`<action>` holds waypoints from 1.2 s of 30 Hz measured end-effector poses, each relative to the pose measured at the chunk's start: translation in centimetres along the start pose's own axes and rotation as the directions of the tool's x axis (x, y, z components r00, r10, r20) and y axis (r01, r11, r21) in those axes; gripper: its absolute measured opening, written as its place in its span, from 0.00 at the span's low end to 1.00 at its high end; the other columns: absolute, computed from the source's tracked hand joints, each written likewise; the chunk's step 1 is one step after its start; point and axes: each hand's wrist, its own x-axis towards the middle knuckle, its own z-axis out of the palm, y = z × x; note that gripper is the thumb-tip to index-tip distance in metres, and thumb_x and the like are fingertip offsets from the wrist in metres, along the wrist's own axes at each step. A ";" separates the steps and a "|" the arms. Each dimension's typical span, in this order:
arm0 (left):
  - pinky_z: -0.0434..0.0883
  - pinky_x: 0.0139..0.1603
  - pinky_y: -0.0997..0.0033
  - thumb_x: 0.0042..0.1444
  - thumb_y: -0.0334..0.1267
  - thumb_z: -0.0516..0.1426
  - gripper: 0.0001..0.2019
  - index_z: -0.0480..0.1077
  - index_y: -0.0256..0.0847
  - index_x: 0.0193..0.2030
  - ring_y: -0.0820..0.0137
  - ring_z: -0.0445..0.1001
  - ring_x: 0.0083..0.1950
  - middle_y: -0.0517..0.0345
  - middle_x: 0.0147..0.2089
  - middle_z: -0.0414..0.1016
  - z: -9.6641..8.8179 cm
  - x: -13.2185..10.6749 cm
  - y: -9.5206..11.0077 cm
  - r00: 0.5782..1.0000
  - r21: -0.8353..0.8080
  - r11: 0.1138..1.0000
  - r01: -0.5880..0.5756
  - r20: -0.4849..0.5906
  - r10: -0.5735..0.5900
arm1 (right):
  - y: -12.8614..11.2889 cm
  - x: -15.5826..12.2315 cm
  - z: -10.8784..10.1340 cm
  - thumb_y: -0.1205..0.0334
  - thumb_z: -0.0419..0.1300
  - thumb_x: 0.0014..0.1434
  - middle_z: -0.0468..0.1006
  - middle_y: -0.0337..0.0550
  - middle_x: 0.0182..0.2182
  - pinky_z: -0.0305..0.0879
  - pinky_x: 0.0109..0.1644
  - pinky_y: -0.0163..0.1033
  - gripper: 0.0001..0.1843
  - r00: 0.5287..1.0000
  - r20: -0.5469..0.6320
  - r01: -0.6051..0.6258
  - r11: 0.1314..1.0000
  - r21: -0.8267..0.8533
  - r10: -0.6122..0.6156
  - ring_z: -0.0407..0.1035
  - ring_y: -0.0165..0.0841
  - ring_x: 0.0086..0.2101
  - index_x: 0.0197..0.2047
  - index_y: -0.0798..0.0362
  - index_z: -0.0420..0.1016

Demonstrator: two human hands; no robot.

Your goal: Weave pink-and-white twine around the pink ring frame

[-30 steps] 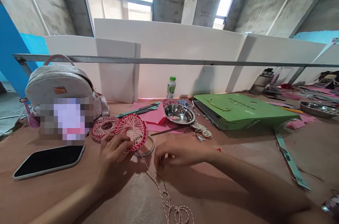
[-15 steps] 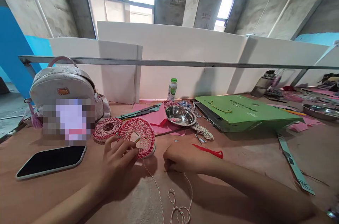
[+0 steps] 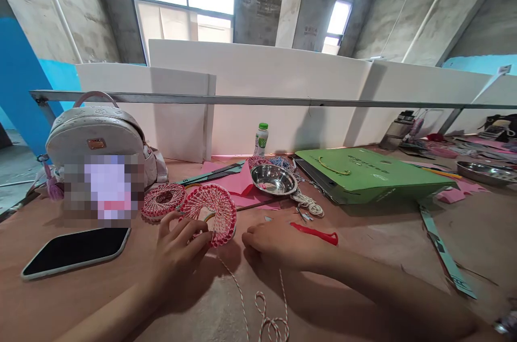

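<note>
Pinching the pink ring (image 3: 223, 215), the left hand (image 3: 181, 242) stays; the right hand (image 3: 277, 242) slid closer to work, fingers curled. What they hold, I can't tell.

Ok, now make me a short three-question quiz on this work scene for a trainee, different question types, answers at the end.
1. True or false: the left hand holds a red-and-white woven ring.

2. What colour is the cap of the bottle?
a) red
b) green
c) blue

3. Fill in the missing word: the phone lies face up in front of the pale ____.

Key: 1. True. 2. b, green. 3. backpack.
</note>
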 end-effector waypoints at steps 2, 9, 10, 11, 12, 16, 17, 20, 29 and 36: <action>0.56 0.60 0.49 0.66 0.33 0.55 0.06 0.73 0.45 0.41 0.65 0.76 0.40 0.58 0.40 0.80 0.0 0.1 0.1 1.000 -0.006 1.000 0.006 -0.003 -0.006 | 0.1 -0.4 -0.9 0.63 0.61 0.61 0.82 0.47 0.36 0.43 0.27 0.37 0.08 0.999 -0.005 -0.049 0.998 -0.037 0.049 0.73 0.37 0.31 0.42 0.54 0.79; 0.56 0.61 0.51 0.68 0.33 0.56 0.07 0.73 0.45 0.38 0.67 0.75 0.38 0.60 0.38 0.80 0.0 0.0 0.2 0.999 0.005 1.000 -0.009 -0.037 0.009 | -0.7 -1.0 -1.1 0.70 0.62 0.54 0.83 0.51 0.37 0.47 0.27 0.37 0.09 0.993 0.106 -0.049 0.995 -0.088 0.059 0.75 0.40 0.34 0.38 0.55 0.82; 0.57 0.61 0.51 0.67 0.33 0.56 0.07 0.73 0.45 0.38 0.67 0.75 0.38 0.60 0.38 0.80 0.0 0.0 0.2 0.999 0.006 1.000 -0.014 -0.039 0.014 | -0.9 -0.8 -1.0 0.70 0.62 0.54 0.83 0.51 0.37 0.46 0.27 0.37 0.10 0.994 0.105 -0.023 0.997 -0.077 0.031 0.75 0.40 0.34 0.39 0.55 0.82; 0.57 0.61 0.52 0.67 0.33 0.56 0.07 0.73 0.45 0.38 0.67 0.75 0.38 0.61 0.38 0.80 0.0 0.0 0.2 0.999 0.009 1.000 -0.021 -0.040 0.021 | -0.9 -0.6 -1.0 0.70 0.61 0.55 0.83 0.50 0.37 0.46 0.27 0.37 0.10 0.996 0.090 -0.005 0.998 -0.057 0.010 0.74 0.39 0.34 0.40 0.55 0.81; 0.57 0.61 0.52 0.67 0.33 0.56 0.07 0.73 0.45 0.37 0.68 0.75 0.37 0.61 0.38 0.80 0.0 0.0 0.2 0.999 0.013 1.000 -0.027 -0.042 0.028 | -0.9 -0.4 -1.0 0.70 0.61 0.56 0.83 0.49 0.37 0.45 0.27 0.37 0.10 0.998 0.064 0.004 1.000 -0.023 -0.002 0.74 0.38 0.34 0.41 0.54 0.81; 0.56 0.62 0.52 0.68 0.34 0.56 0.07 0.74 0.46 0.38 0.68 0.75 0.38 0.61 0.38 0.80 0.1 0.0 0.2 0.998 0.030 0.998 -0.054 -0.040 0.055 | 1.0 0.7 -1.3 0.71 0.61 0.56 0.81 0.40 0.34 0.51 0.29 0.34 0.08 0.998 -0.060 0.038 0.960 0.277 -0.022 0.71 0.32 0.32 0.39 0.52 0.77; 0.56 0.62 0.53 0.68 0.34 0.56 0.07 0.74 0.46 0.38 0.68 0.74 0.38 0.61 0.38 0.80 0.2 0.0 0.2 0.997 0.030 0.998 -0.061 -0.043 0.062 | 1.7 1.0 -1.2 0.72 0.61 0.55 0.80 0.39 0.34 0.54 0.31 0.33 0.08 0.994 -0.111 0.057 0.931 0.360 -0.017 0.70 0.31 0.32 0.38 0.52 0.76; 0.56 0.62 0.53 0.69 0.34 0.55 0.08 0.74 0.45 0.38 0.69 0.74 0.38 0.61 0.37 0.80 0.2 0.1 0.2 0.996 0.026 0.997 -0.076 -0.042 0.077 | 3.8 2.1 -0.6 0.73 0.59 0.57 0.78 0.40 0.35 0.63 0.36 0.33 0.06 0.953 -0.293 0.131 0.777 0.616 0.072 0.70 0.29 0.33 0.38 0.54 0.73; 0.57 0.62 0.56 0.69 0.32 0.54 0.09 0.73 0.45 0.38 0.70 0.75 0.38 0.62 0.37 0.80 -0.2 0.3 0.5 0.994 0.028 0.993 -0.111 -0.015 0.112 | 4.1 3.3 -0.1 0.58 0.63 0.62 0.77 0.42 0.36 0.72 0.33 0.33 0.10 0.878 -0.407 0.326 0.307 0.894 0.254 0.76 0.28 0.31 0.42 0.56 0.76; 0.57 0.63 0.55 0.67 0.31 0.55 0.08 0.73 0.46 0.40 0.69 0.75 0.39 0.62 0.37 0.80 -0.2 0.1 0.5 0.994 0.005 0.994 -0.112 -0.008 0.112 | 4.0 3.1 -0.2 0.62 0.63 0.62 0.76 0.42 0.38 0.73 0.35 0.34 0.06 0.838 -0.467 0.344 0.393 0.853 0.282 0.72 0.26 0.30 0.40 0.55 0.78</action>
